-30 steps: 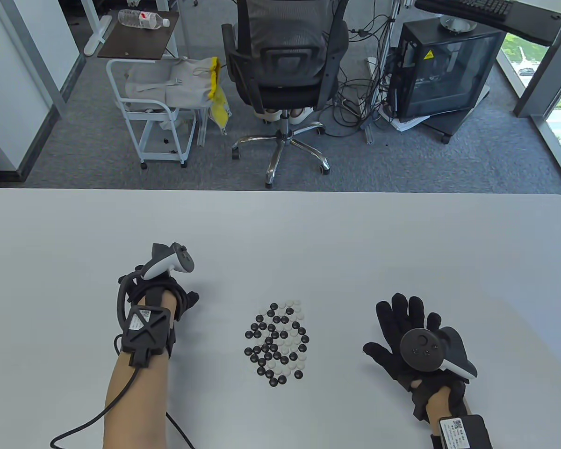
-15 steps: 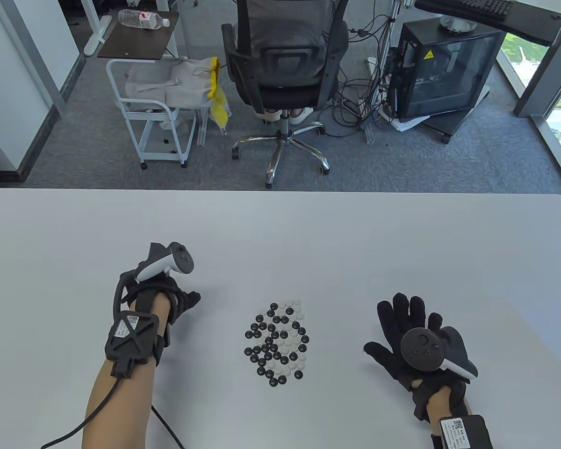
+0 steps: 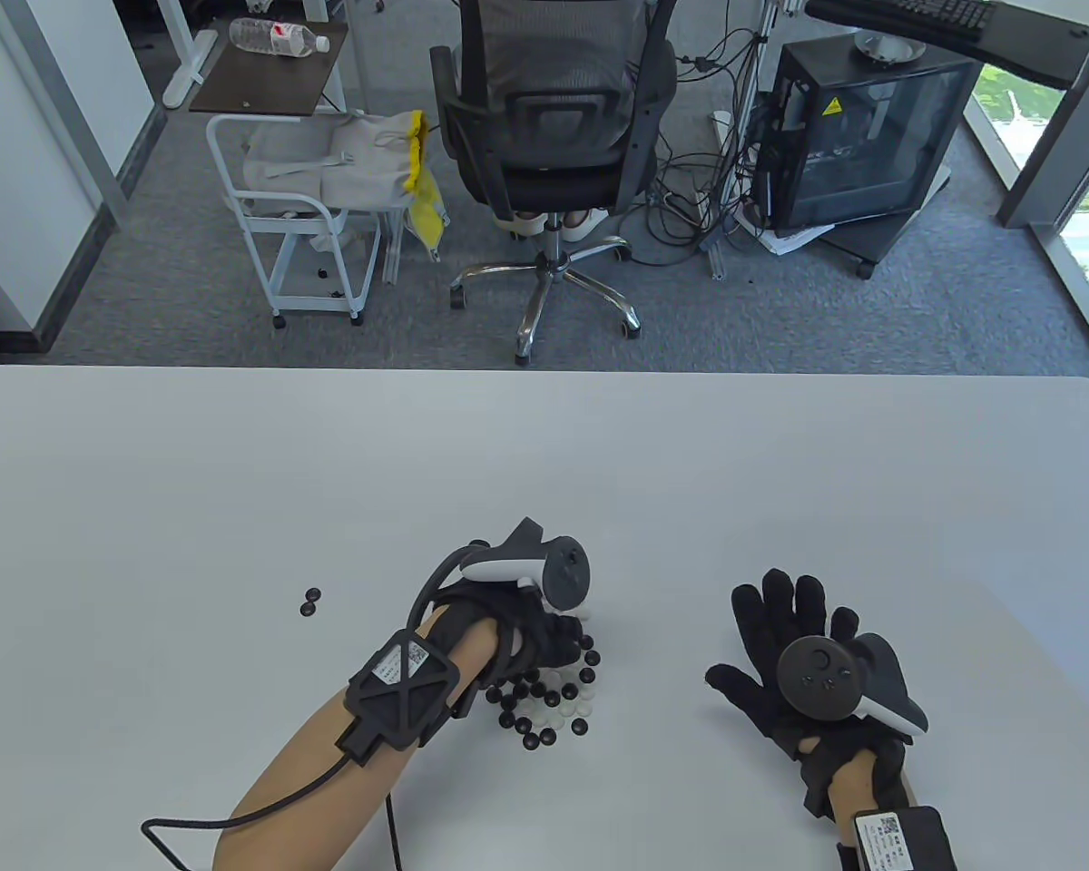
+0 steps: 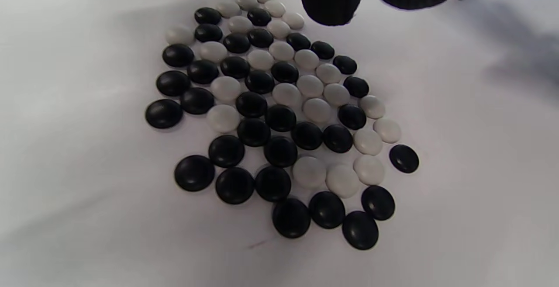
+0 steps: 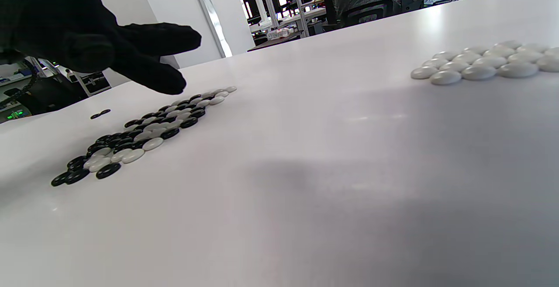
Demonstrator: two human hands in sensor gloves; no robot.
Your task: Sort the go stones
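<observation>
Lower centre of the table view: left hand (image 3: 544,635) sits over the upper left part of the mixed pile of Go stones (image 3: 558,699), tracker (image 3: 544,567) on its back pointing up-frame. Grip state of the left hand: cannot tell; the fingers are hidden under the tracker in the table view, and the left wrist view shows only a dark gloved fingertip (image 4: 332,3) at the top edge, above the far end of the pile, no stone visibly pinched. Right hand (image 3: 785,658) lies flat on the tabletop (image 3: 544,454) at lower right, fingers spread and straight, grip wide and holding nothing, well apart from the pile. Pile in the left wrist view: black and white stones mixed, one layer, mostly touching. Two black stones (image 3: 309,602) lie separately at left of centre, touching each other. Right wrist view: a separate cluster of white stones (image 5: 480,64) at upper right of the frame.
</observation>
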